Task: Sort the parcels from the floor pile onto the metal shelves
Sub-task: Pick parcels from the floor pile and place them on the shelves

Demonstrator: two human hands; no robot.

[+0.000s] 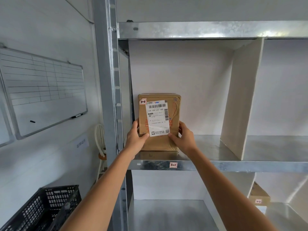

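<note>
Parcel: brown cardboard parcel (159, 121) is stood upright on the metal shelf (208, 147), at the left end of the bay, near the upright post (108, 80) and well apart from the white divider (240, 100).
Markings: white shipping label (157, 117) is faced outward; a red-bordered tag (143, 102) is stuck at the top-left corner.
Left hand (135, 139): parcel is gripped low on its left edge, thumb laid across the front, fingers wrapped round the side.
Right hand (184, 139): parcel is gripped low on its right edge, thumb pressed on the front by the label corner, fingers curled on the side.
Shelf edge: a matching shelf tag (173, 164) is fixed below the parcel.
Lower shelf: a second box (259, 194) is seen at right.
Left wall: whiteboard (41, 87) is mounted; black crate (46, 209) is seen below.
</note>
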